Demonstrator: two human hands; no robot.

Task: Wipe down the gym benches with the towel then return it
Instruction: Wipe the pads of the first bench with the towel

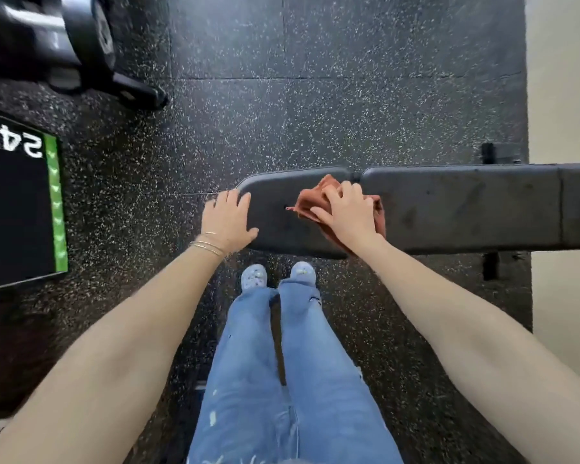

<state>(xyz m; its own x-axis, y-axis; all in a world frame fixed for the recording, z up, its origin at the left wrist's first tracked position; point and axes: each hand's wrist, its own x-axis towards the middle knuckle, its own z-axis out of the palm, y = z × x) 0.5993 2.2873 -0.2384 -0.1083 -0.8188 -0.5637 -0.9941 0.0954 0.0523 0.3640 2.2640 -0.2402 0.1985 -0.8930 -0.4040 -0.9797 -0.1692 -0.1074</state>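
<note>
Speckled gym floor (315,105), right hand (347,214) fingers gripping towel (307,202) on bench (449,209), left hand (228,219) fingers apart

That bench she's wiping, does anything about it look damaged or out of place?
Mostly no. The bench sits level, and the towel lies bunched under the right hand. One small dark mark shows on the seat pad beside the towel; it could be a hole or nick, but I can't tell. The left hand rests flat on the pad's end.

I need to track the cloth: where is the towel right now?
In the head view, the reddish towel lies bunched on the bench seat pad, right of centre, under the right hand, beside the pad gap.
</note>
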